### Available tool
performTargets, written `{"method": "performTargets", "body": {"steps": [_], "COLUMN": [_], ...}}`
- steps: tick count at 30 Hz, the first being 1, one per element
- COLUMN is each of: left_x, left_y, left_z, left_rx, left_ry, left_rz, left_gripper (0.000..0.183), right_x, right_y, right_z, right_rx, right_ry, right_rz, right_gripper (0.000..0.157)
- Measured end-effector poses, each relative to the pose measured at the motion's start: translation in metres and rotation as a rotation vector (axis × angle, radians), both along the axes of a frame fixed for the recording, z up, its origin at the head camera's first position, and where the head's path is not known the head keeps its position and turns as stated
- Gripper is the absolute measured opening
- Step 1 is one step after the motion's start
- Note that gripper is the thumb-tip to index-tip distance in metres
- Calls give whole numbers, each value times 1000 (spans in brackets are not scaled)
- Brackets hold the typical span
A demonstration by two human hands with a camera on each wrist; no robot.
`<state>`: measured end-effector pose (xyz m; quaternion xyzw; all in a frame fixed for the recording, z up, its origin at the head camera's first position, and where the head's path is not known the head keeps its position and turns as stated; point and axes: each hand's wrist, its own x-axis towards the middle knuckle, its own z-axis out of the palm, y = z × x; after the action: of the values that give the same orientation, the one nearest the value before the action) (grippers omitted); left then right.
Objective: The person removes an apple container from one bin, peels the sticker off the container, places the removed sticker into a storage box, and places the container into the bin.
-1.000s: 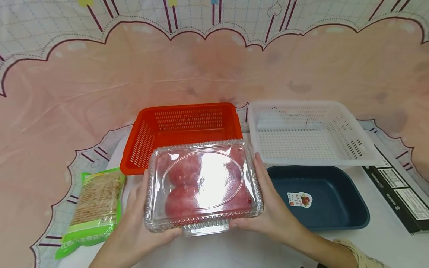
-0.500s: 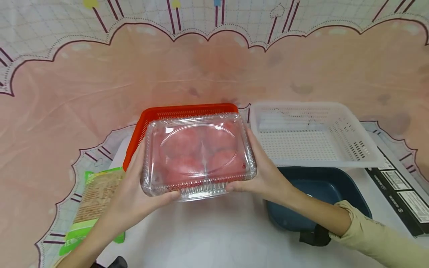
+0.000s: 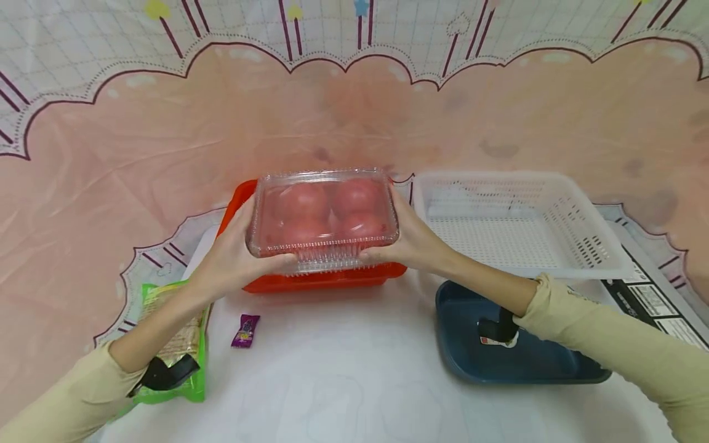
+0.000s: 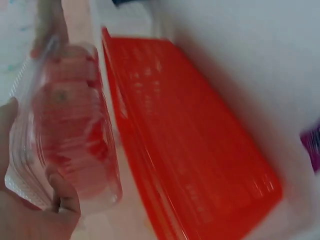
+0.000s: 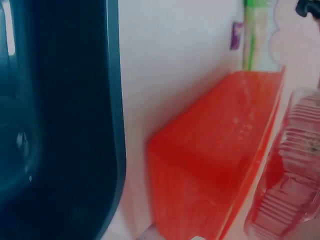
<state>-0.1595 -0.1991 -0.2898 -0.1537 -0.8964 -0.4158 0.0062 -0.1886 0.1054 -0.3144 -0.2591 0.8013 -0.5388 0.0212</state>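
A clear plastic clamshell box of red, round fruits that look like tomatoes is held above the red basket. My left hand grips its left side, thumb along the front edge. On the other side my right hand holds it the same way. The box hides most of the basket's inside. In the left wrist view, the box hangs over the rim side of the basket, apart from it. The right wrist view catches only part of the box, and no right-hand fingers show clearly there.
A white basket stands right of the red one, with a dark blue tray in front. At the far right lies a black printed box. A green-edged food bag and a purple-wrapped candy lie at the left.
Both hands have carried the clamshell box forward, away from the body, until it is over the red basket. The purple candy has come into view on the table.
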Motion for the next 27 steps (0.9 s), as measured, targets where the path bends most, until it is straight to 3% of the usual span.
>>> {"method": "performTargets", "body": {"steps": [6,13,21,27], "left_x": [-33,-62,-75,-82], "left_y": [-18,-28,-34,-37], "left_z": [-9,-23,-44,-56], "left_rx": [-87,-121,-106,-108], "left_ry": [-31,-72,-212,-217], "left_rz": [-19,-91,-172,-196], "left_gripper": [99,96,94,92], "right_x": [-29,-46,-57,-63], "right_y": [-16,-27,-38,-42], "right_z": [-6,-15,-26,-36], "right_rx": [97,224,227,270], "right_ry": [-26,-195,-222,-234], "right_rz": [-34,-77,-62,-59], "right_gripper": [103,104,95,94]}}
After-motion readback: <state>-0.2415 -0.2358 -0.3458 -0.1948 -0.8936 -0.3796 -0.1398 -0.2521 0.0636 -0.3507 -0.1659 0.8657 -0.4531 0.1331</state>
